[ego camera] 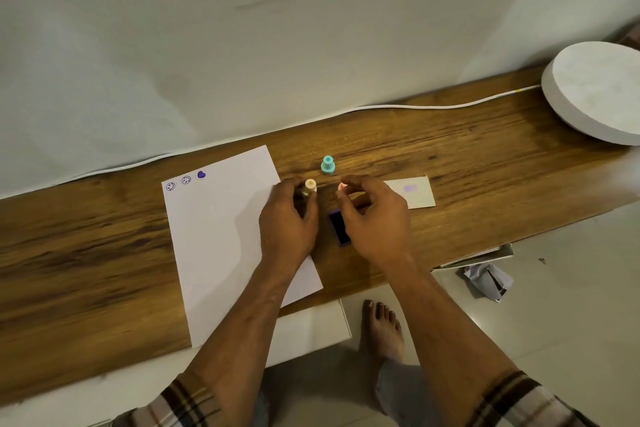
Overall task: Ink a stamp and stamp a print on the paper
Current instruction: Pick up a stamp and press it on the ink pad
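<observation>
Head view puts the ink pad (338, 228) at the centre of things, so I place everything from it. My left hand (287, 218) sits just left of the pad, thumb and fingers closed around the orange stamp (310, 186), whose cap pokes up beyond my knuckles. My right hand (372, 215) hovers just right of the pad and partly over its far edge, fingertips pinching a small pink stamp (342, 187) (blurred, so I cannot tell how firm that grip is).

What worries me: with a stamp in each hand, I could ink the wrong one, or tip one so its face meets the pad at a slant and takes ink unevenly. My right palm is close enough to the open pad to brush it and smear purple onto the wooden table (485, 163).

The paper (221, 236) lies left of the pad, my left wrist across its near right part; it could shift under that wrist. Three prints (186, 180) already sit along its far edge. A teal stamp (327, 165) stands beyond the pad, untouched.
</observation>
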Available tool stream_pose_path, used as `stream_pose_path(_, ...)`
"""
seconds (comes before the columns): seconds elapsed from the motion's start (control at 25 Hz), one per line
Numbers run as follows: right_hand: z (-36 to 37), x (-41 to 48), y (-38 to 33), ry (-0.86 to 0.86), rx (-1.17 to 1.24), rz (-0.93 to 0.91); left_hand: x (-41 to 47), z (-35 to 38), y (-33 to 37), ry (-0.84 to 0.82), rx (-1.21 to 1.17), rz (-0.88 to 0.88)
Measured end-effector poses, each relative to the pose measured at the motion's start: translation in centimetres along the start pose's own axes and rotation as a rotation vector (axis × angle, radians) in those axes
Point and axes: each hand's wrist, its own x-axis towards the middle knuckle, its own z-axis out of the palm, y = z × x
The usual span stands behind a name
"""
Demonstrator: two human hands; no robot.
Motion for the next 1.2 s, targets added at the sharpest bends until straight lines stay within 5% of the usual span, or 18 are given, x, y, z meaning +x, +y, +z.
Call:
stream_pose_path(0.2, 0.1, 0.1, -0.4, -0.107, 0.172, 0.122, -1.4, -0.6, 0.6, -0.145, -0.147, 0.196)
stream_pose_path(0.52, -0.5, 0.8, 0.0, -0.111, 0.591, 0.36, -1.4, -1.2, 1.2, -0.186, -0.361, 0.018)
stream_pose_path(0.92, -1.0, 0.7, 0.0, -0.051, 0.638, 0.289, -0.8, -1.1, 1.1, -0.197, -0.389, -0.105)
stream_pose_path(1.2, -2.8, -0.1, 1.7, -0.063, -0.011, 0.091, 0.0, -0.9, -0.5, -0.176, -0.459, -0.308)
